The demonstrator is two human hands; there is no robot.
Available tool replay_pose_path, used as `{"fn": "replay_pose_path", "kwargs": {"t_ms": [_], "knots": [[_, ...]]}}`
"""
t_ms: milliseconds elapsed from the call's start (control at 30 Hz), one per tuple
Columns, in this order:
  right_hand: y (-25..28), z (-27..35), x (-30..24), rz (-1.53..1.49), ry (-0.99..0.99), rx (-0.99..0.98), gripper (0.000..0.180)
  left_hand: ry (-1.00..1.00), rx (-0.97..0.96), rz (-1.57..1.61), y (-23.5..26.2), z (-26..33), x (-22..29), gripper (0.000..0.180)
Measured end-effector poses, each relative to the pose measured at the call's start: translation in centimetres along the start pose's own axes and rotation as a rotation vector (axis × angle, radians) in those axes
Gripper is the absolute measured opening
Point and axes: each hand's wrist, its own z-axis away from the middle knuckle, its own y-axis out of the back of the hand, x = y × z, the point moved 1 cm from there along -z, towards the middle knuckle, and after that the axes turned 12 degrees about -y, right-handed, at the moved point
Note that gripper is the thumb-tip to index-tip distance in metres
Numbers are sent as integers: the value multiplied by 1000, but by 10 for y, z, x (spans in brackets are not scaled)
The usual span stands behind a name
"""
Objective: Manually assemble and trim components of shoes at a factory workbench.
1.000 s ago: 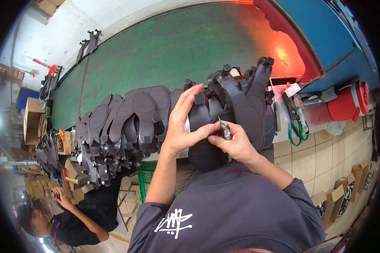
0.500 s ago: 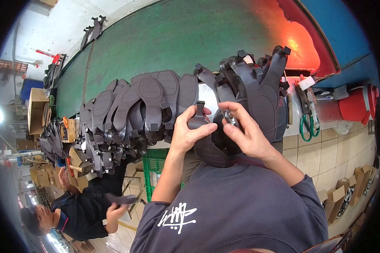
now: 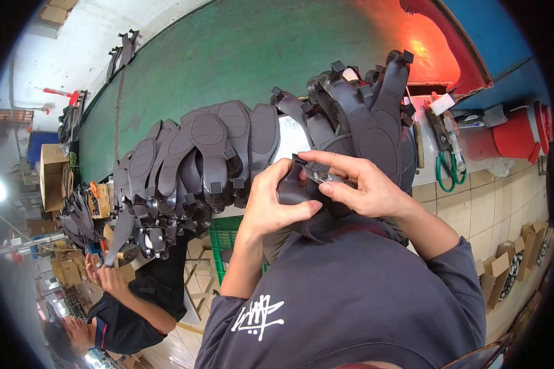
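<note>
My left hand [image 3: 271,200] is wrapped round a dark grey high-heeled shoe sole [image 3: 293,192], held heel end up in front of my chest. The heel's square tip shows just above my left fingertips. My right hand [image 3: 366,187] comes in from the other side, its index finger reaching the heel tip. Between right thumb and fingers sits a small shiny piece [image 3: 320,176], too small to name, close against the heel. More soles with black heels [image 3: 210,135] lie overlapped to the left, and another cluster [image 3: 378,135] lies to the right of my hands.
The green bench top [image 3: 252,55] stretches behind the soles, with an orange-red glow at its far right. Green-handled scissors [image 3: 449,169] and a red container [image 3: 520,135] are at right. A co-worker [image 3: 126,307] handles a sole at lower left. A green crate [image 3: 223,246] stands below the bench.
My right hand has moved left, bringing the shiny piece against the heel, and my hands are closer together. The co-worker's hands have come together at a sole.
</note>
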Motion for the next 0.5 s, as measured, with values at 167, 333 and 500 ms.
{"fn": "replay_pose_path", "kwargs": {"t_ms": [167, 333, 500], "knots": [[1, 2, -2, -71, -28, -12, 49, -22, -9, -15, -3, -2, 1, 47], [3, 3, -1, -33, -129, 12, 48, -28, -40, -37, -4, -3, 3, 47], [7, 6, -5, -61, -161, -22, 49, -6, -71, -29, -3, -3, 1, 46]]}}
